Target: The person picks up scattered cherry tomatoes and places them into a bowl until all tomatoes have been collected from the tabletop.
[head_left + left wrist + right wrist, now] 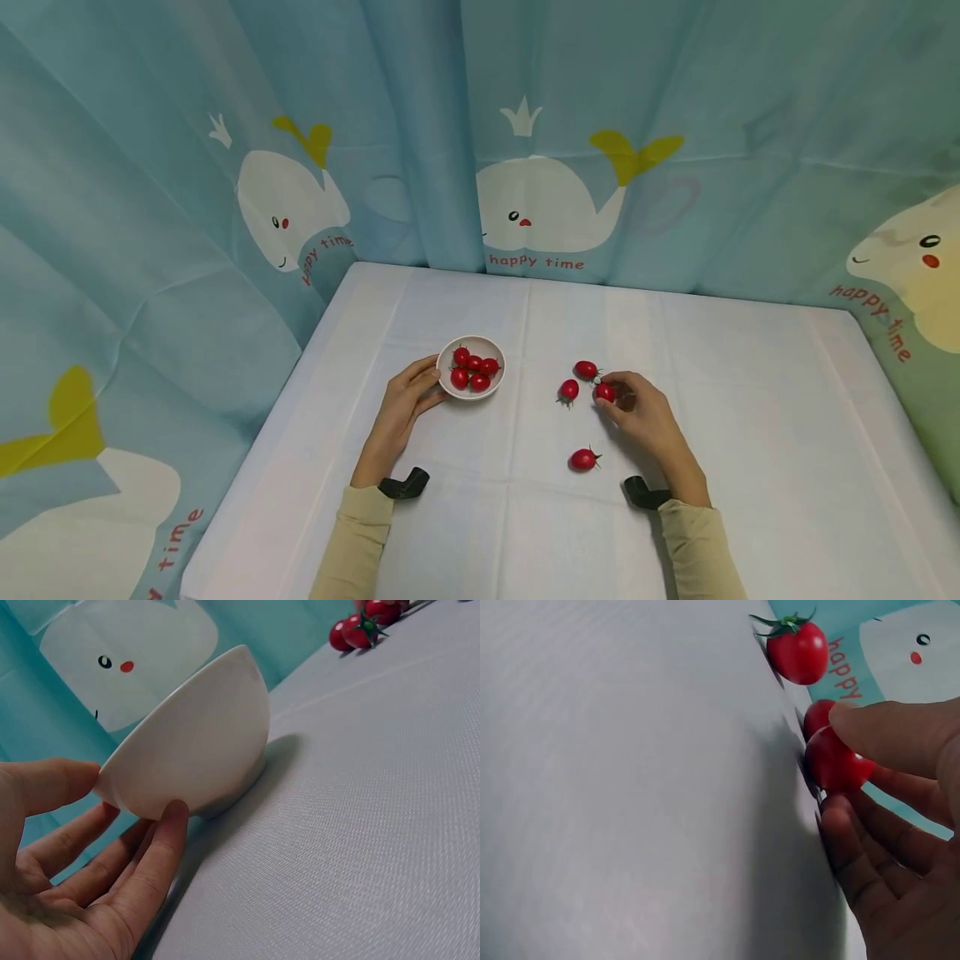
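Note:
A small white bowl [471, 394] with several cherry tomatoes [459, 378] in it stands left of the table's middle. My left hand [401, 408] grips its left side; in the left wrist view the thumb is at the rim and the fingertips are lower on the outer wall. On the right, my right hand [641, 412] pinches a cherry tomato [836, 761] between thumb and fingers, close over the cloth. Beside that hand lie two more cherry tomatoes with green stems, one farther back [586, 369] and one to the left [569, 390].
Nearer the front lies another cherry tomato [583, 460], its stem to the right. A white cloth [465, 533] covers the table. Blue curtains [420, 125] printed with whales hang along the back and left edges. Dark wrist mounts [405, 483] sit on both wrists.

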The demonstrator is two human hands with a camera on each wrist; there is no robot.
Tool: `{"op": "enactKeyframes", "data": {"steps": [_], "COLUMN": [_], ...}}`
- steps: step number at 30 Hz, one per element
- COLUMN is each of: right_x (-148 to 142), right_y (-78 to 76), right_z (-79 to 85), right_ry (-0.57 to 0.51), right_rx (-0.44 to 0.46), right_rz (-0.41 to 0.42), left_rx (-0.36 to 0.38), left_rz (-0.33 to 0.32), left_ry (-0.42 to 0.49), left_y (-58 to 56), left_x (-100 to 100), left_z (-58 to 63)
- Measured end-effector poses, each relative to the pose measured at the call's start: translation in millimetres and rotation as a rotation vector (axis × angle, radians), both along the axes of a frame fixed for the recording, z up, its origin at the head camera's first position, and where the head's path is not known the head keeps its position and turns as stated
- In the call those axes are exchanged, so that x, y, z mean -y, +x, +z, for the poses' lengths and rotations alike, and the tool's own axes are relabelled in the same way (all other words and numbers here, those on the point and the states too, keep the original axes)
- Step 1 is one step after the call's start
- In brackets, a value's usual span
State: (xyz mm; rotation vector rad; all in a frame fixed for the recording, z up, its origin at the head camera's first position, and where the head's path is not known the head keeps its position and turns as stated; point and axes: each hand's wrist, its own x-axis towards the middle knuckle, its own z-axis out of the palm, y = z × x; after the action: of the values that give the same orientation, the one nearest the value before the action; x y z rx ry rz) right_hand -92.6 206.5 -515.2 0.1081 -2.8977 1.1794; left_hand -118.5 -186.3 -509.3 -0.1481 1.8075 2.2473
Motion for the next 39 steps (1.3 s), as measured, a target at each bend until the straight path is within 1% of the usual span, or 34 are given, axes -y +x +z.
{"op": "enactKeyframes", "data": {"steps": [5, 8, 14, 22, 29, 35, 39], "right_x": [-6.8, -9.0, -8.9, -8.3, -6.9, -6.4, -6.2], "right_y": [2.6, 3.0, 3.8, 4.8, 5.2, 5.7, 7.7], "right_z": [-4.5, -5.4, -4.8, -4.6, -1.3, -1.0, -0.1], "right_ry": [-0.097, -0.148, -0.150, -0.115, -0.121, -0.184, -0.260], "right_rx": [0.041, 0.056, 0.059, 0.041, 0.063, 0.059, 0.051], "right_rz": [-0.034, -0.035, -0.007, -0.003, -0.017, -0.001, 0.013], "left_rx": [-0.004, 0.001, 0.010, 0.010, 0.006, 0.009, 0.000], "left_rz": [0.002, 0.007, 0.013, 0.011, 0.017, 0.016, 0.009], "left_ry": [-0.009, -0.011, -0.011, -0.021, -0.033, -0.022, -0.011], "left_y": [-0.4, -0.3, 1.1, 0.3, 0.2, 0.7, 0.7], "left_x": [0.8, 1.0, 1.3, 0.4, 0.7, 0.2, -0.3], "left_z": [-1.7, -2.1, -1.9, -2.6, -1.1, -1.3, -0.8]}}
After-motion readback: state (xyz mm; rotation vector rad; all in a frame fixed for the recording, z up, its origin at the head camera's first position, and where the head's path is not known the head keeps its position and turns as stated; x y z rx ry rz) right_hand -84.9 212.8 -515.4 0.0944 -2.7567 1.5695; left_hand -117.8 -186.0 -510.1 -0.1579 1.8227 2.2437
